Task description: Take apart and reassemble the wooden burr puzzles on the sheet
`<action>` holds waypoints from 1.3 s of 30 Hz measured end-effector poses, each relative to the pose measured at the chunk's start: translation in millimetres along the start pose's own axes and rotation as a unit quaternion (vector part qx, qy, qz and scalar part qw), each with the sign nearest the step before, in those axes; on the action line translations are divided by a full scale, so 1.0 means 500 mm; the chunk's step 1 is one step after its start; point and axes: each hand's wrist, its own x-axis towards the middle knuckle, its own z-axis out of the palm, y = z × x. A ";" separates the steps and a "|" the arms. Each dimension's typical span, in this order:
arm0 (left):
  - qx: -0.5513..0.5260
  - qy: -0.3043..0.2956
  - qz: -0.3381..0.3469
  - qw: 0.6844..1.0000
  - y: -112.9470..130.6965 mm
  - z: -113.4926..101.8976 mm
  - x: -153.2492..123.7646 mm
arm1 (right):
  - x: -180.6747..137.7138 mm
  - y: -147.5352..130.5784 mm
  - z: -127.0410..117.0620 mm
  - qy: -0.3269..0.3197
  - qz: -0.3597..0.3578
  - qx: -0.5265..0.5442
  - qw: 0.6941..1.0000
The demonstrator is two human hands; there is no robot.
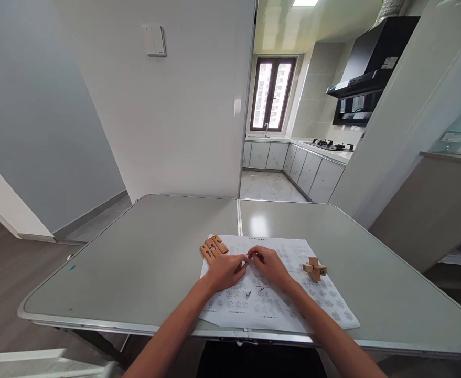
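My left hand (227,271) and my right hand (270,263) meet fingertip to fingertip low over a printed paper sheet (269,310). The fingers of both are bent in and closed; anything between them is too small or hidden to make out. Rows of small diagrams and lines of text cover the sheet. Flat wooden puzzle pieces (213,248) with cut-out notches lie side by side at its upper left edge, just beyond my left hand. On the right of the sheet, a cross-shaped cluster of interlocked wooden pieces (315,269) stands apart from my right hand.
The sheet lies on a grey folding table (136,262) with a metal rim and a centre seam. A small green bit (71,268) is near the table's left edge. Past the table are a white wall (183,115) and a kitchen with cabinets (309,168).
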 end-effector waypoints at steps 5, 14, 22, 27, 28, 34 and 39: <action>-0.003 -0.007 0.000 1.000 0.000 0.000 0.001 | -0.006 0.006 0.001 -0.003 -0.025 -0.043 0.999; -0.009 -0.011 -0.003 1.000 0.001 -0.004 -0.004 | -0.020 0.029 -0.093 -0.061 -0.116 -0.141 0.981; -0.010 -0.012 -0.009 1.000 0.002 -0.004 -0.004 | -0.105 0.108 -0.288 -0.094 -0.077 -0.297 0.947; -0.010 -0.010 -0.013 1.000 0.004 -0.007 -0.005 | -0.155 0.145 -0.352 -0.159 0.004 -0.275 0.948; -0.010 -0.010 -0.013 1.000 0.005 -0.008 -0.005 | -0.159 0.147 -0.358 -0.177 0.020 -0.260 0.949; -0.012 -0.008 -0.011 1.000 0.005 -0.007 -0.006 | -0.146 0.123 -0.356 -0.175 0.054 -0.217 0.959; -0.015 -0.005 -0.009 1.000 0.003 -0.004 -0.006 | -0.105 0.086 -0.310 -0.154 0.029 -0.209 0.965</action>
